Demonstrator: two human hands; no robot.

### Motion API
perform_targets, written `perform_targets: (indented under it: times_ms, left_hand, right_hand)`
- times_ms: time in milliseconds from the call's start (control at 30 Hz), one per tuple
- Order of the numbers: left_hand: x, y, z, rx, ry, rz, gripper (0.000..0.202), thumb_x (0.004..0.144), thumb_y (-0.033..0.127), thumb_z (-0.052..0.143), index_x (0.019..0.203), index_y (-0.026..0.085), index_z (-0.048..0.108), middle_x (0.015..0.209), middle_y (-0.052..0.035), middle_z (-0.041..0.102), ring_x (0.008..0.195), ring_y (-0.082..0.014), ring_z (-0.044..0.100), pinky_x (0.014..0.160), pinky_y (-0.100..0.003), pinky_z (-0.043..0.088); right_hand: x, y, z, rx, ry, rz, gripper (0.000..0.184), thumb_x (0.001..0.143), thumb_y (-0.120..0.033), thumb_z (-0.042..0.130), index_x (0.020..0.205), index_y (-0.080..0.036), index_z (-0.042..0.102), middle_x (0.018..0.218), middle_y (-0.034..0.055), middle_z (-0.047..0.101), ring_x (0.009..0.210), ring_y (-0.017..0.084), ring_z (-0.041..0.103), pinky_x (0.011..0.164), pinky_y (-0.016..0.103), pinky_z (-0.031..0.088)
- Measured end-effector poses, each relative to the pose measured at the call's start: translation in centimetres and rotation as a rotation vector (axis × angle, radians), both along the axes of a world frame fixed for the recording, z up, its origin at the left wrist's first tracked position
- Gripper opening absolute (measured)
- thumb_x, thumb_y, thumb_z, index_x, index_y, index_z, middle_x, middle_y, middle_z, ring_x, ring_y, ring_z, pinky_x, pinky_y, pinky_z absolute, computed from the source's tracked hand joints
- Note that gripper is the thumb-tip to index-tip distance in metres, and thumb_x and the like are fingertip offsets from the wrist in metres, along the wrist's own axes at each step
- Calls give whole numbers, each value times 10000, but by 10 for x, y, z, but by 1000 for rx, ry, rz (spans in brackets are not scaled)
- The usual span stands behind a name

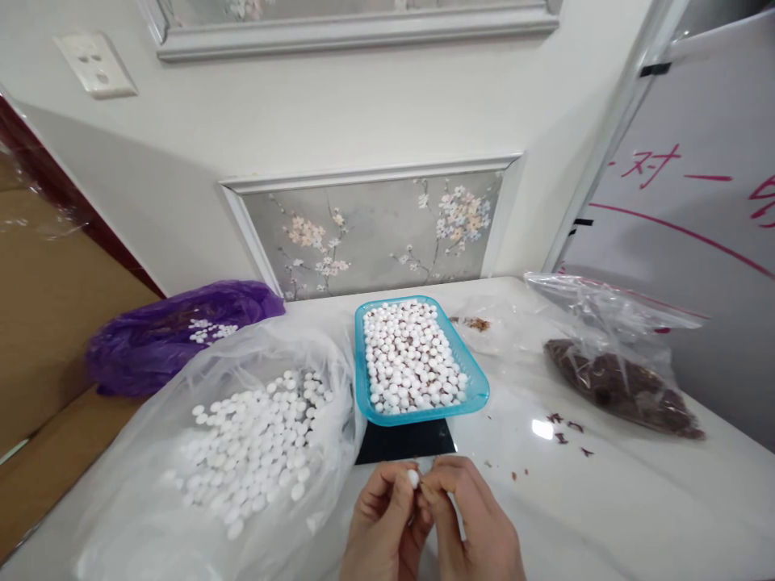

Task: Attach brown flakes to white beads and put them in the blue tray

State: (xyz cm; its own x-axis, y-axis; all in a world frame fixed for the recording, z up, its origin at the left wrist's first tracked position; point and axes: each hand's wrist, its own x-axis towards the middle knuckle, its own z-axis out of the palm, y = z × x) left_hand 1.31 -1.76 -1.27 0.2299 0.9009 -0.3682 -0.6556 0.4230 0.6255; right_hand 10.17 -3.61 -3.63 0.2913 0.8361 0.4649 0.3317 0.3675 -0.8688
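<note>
1 small white ball (413,478) is pinched by the left hand (381,524), near the blue tray (478,384). The right hand (481,520) is held against it; what is gripped there cannot be told.

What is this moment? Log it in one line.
left-hand grip: pinching white ball | right-hand grip: at ball, contents unclear | blue tray: many white balls | translucent bag: more balls
</note>
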Motion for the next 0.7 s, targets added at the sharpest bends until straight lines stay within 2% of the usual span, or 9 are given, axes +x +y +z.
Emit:
perform_targets:
  times_ms: [267,467,700]
  left_hand:
    - [5,-1,-4,-50,-80,43,137,649,260,770,633,164,674,603,22,591,562,-62,505,554,-154,431]
    - [6,-1,-4,-87,-102,105,129,623,219,789,649,162,676,726,16,625,639,-69,552,661,-173,470]
    - [5,-1,-6,-91,-92,94,147,598,231,802,643,163,680,684,16,608,586,-66,536,579,-160,470]
  right_hand:
    - [-4,2,-4,-31,-33,-26,207,916,-180,426,731,-219,511,802,-2,519,669,100,530,615,191,431]
    - [11,9,-2,12,-152,45,132,888,-126,456,820,-219,520,821,8,561,719,112,582,644,184,462]
    - [2,6,0,-48,20,31,159,890,-159,444,774,-217,536,816,2,542,708,110,562,648,197,438]
